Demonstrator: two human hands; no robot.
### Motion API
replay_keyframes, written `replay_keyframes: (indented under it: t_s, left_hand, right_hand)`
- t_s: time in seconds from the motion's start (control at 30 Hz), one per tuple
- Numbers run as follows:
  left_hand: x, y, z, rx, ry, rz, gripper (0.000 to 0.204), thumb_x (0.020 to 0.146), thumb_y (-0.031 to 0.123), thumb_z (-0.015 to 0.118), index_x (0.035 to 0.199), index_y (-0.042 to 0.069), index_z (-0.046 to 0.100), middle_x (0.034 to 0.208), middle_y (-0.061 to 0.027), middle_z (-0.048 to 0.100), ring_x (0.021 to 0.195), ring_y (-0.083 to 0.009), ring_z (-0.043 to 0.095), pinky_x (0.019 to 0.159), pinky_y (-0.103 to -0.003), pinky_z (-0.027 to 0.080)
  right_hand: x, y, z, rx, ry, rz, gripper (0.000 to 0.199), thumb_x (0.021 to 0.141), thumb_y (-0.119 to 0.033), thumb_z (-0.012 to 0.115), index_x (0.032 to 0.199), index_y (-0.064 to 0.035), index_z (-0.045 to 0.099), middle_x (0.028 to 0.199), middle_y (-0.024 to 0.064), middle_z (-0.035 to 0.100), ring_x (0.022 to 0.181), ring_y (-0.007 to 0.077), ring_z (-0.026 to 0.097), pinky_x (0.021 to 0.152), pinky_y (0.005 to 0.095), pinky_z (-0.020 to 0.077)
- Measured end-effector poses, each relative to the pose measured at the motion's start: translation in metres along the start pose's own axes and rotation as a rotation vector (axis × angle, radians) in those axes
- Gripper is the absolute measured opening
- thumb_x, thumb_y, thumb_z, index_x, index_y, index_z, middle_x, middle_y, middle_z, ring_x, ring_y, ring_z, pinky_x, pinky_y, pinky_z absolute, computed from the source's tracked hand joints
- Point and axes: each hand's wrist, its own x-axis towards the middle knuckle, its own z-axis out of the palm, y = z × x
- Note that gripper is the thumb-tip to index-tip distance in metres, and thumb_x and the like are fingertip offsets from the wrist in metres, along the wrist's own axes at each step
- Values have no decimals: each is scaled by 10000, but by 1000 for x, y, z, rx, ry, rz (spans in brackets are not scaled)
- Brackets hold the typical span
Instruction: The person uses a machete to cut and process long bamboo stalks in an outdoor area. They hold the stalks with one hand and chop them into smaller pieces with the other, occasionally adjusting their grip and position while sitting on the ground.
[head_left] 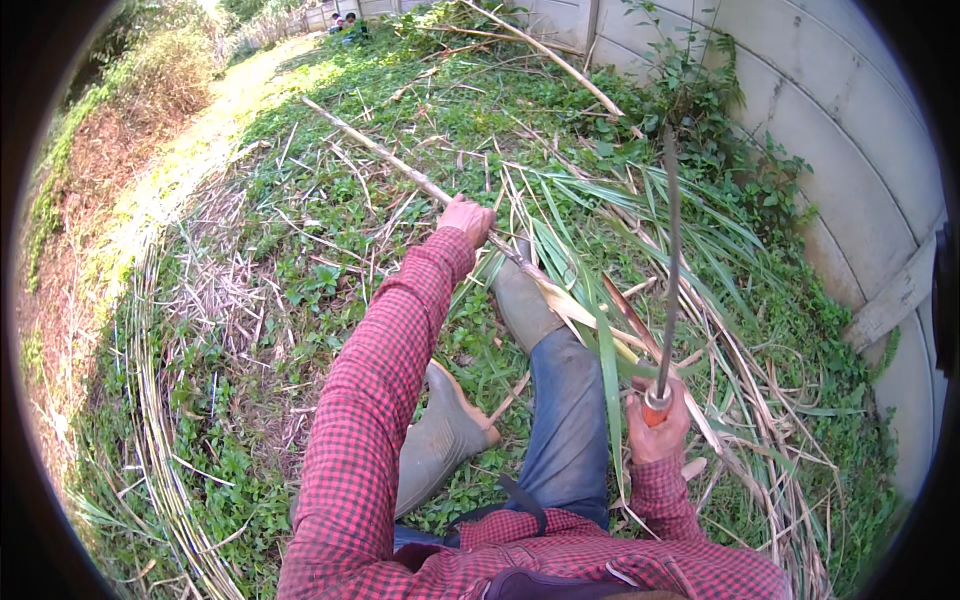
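My left hand (468, 220) is closed around a long, pale cane stalk (385, 157), which slants from the upper left down to the right. Long green leaves (605, 335) and a peeled, yellowish sheath (580, 308) hang at its lower end, in front of my right leg. In my right hand (657, 425) is a machete (672, 260), gripped by its orange handle. Its long dark blade points up and away, seen nearly edge-on, right of the stalk and apart from my left hand.
Cut stalks and dry leaves (745, 400) lie along my right side. A bundle of long canes (150, 430) stretches along the left. A concrete panel wall (850, 130) with a leaning post (895, 295) curves up the right. My rubber boots (435, 440) stand on weedy ground. People (347, 25) sit far off.
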Motion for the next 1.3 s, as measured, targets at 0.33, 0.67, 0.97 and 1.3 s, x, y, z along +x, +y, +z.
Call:
replay_keyframes:
  t_s: [0.33,0.67,0.97,1.3]
  left_hand:
    - [20,5,-67,-12,53,-15,170,791,221,525,732,113,642,717,-98,643,731,-235,631,794,-376,403]
    - [3,10,-54,-54,12,-67,143,772,133,502,745,94,637,766,-108,650,779,-239,631,836,-383,392]
    - [-10,25,-7,-275,58,-175,154,709,255,621,810,138,626,779,-93,611,857,-261,583,821,-406,383]
    - [-3,48,-56,-589,311,-171,191,732,255,603,839,104,556,794,-107,579,856,-285,545,792,-419,390]
  right_hand:
    - [-84,80,-49,184,628,508,254,835,-184,580,963,4,466,841,101,551,676,168,562,596,280,474]
    - [-57,102,-50,288,766,619,383,838,-188,567,1125,36,448,886,128,589,724,185,599,604,283,480]
    - [24,49,-79,373,1014,366,480,811,-264,629,1111,68,456,935,185,604,747,183,593,601,269,469]
    - [197,-12,-152,653,963,-382,274,780,-42,619,991,94,512,926,196,607,825,260,611,781,374,512]
